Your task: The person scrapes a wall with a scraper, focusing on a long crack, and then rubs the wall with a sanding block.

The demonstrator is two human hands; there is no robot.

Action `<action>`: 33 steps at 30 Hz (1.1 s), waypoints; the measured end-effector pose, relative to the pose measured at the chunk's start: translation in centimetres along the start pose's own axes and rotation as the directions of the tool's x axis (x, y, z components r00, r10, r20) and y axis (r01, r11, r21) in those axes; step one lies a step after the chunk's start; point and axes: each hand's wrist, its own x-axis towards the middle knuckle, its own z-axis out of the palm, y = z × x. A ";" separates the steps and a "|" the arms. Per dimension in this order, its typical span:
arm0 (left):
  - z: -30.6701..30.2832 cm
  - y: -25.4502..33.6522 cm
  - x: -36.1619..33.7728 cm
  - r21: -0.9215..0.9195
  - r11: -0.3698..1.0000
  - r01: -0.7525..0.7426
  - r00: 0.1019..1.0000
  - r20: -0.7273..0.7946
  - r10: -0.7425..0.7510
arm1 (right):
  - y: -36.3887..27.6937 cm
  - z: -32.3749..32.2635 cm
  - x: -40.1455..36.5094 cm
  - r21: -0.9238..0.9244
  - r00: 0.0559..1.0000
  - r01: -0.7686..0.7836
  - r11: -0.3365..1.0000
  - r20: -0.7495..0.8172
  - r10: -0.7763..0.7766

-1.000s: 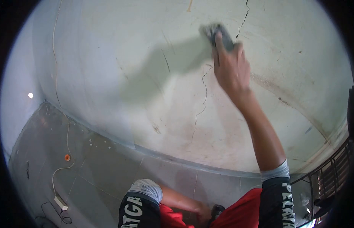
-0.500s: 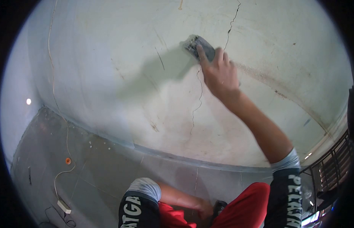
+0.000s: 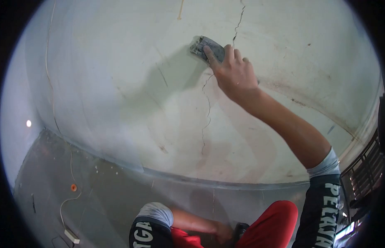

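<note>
- Broadly, a pale wall (image 3: 118,53) fills most of the view, with a thin crack (image 3: 208,111) running down it.
- The gray floor (image 3: 118,194) lies along its foot.
- The right hand (image 3: 234,74) grips a gray tool by its near end, forefinger laid along the face.
- The left hand (image 3: 224,234) is low beside the red trousers (image 3: 273,223); I cannot tell whether it holds anything.
- That gray tool (image 3: 213,46) is at the wall, beside the crack, its ragged end pointing left.
- A white power strip (image 3: 71,237) is on the floor.
- Smallest, an orange ring (image 3: 74,187) lies near the cord (image 3: 71,165).
</note>
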 end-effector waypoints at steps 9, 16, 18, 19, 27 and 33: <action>1.3 -2.6 0.5 -0.119 0.941 -0.318 0.948 -0.055 0.313 | 5.2 -1.6 4.6 -0.027 0.987 -0.127 0.992 -0.106 0.123; -0.3 -0.9 -0.7 -0.040 0.997 -0.061 0.998 0.020 0.061 | 4.8 -1.7 1.7 0.008 0.995 -0.100 0.995 -0.025 0.101; -1.4 -0.7 -2.1 -0.058 0.998 0.025 0.993 0.114 -0.018 | 5.1 -1.9 6.4 0.025 0.991 -0.064 0.998 -0.113 0.067; -4.5 1.9 -5.4 -0.061 0.997 0.038 0.999 0.038 -0.036 | 4.9 -2.1 9.0 0.043 0.981 -0.027 0.999 -0.191 0.035; -2.6 -0.2 -0.9 -0.042 0.999 0.005 1.000 -0.018 -0.006 | 1.0 -3.1 11.2 0.172 0.974 -0.153 0.973 -0.139 0.178; 0.6 -1.8 1.5 -0.021 0.999 -0.037 0.999 -0.006 0.037 | -1.8 -1.2 6.0 0.035 0.988 -0.126 0.991 -0.080 0.129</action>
